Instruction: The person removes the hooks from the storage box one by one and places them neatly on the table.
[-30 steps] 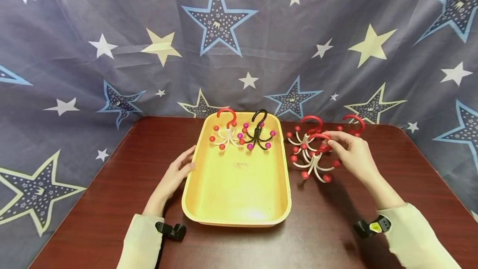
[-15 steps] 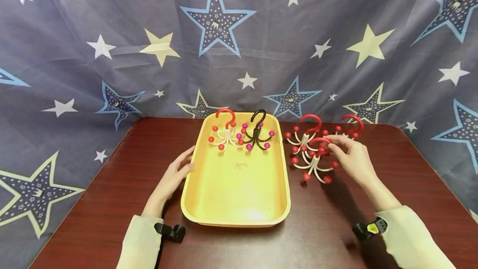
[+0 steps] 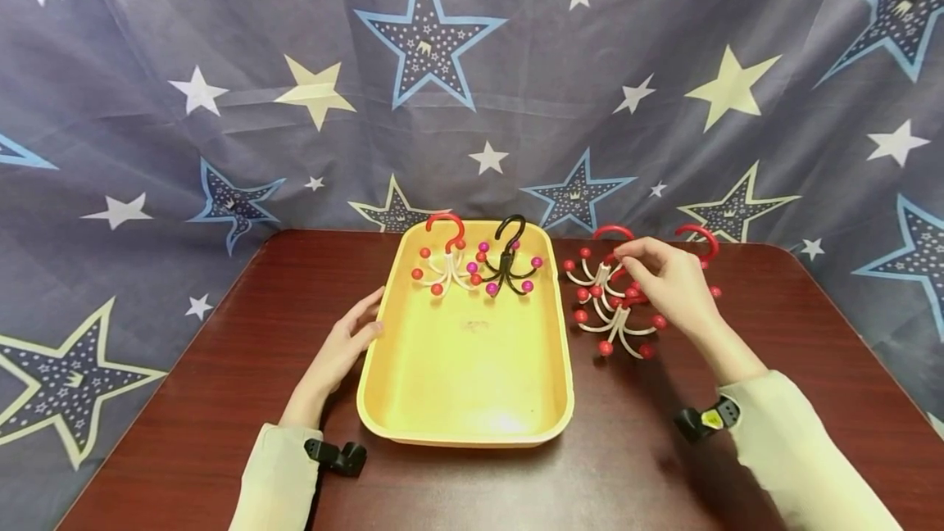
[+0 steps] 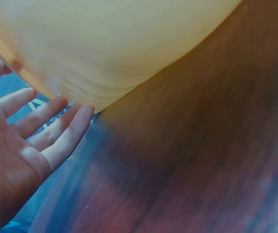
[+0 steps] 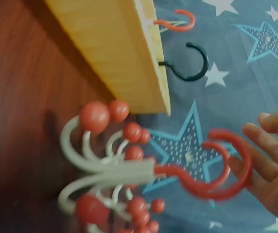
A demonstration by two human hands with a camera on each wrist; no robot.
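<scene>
My left hand (image 3: 347, 342) holds the left side of a yellow plastic tray (image 3: 472, 383), thumb over the rim and fingers against the outer wall, as the left wrist view shows. At the tray's far end stand a white multi-arm hanger with red balls and hook (image 3: 448, 269) and a black one with purple balls (image 3: 506, 269). My right hand (image 3: 674, 281) is over the white-and-red hangers beside the tray, its fingers loose behind the red hook (image 5: 243, 170) in the right wrist view. Nearest is the front hanger (image 3: 622, 319); another hanger (image 3: 602, 275) stands behind it.
A further red-hooked hanger (image 3: 708, 246) stands at the back right, partly hidden by my right hand. Everything sits on a dark red-brown table (image 3: 221, 400). A grey star-patterned cloth (image 3: 472, 121) hangs along the table's far edge.
My right hand has let go of the front hanger's red hook and moved up and left toward the hanger behind it. The left hand and tray have stayed in place.
</scene>
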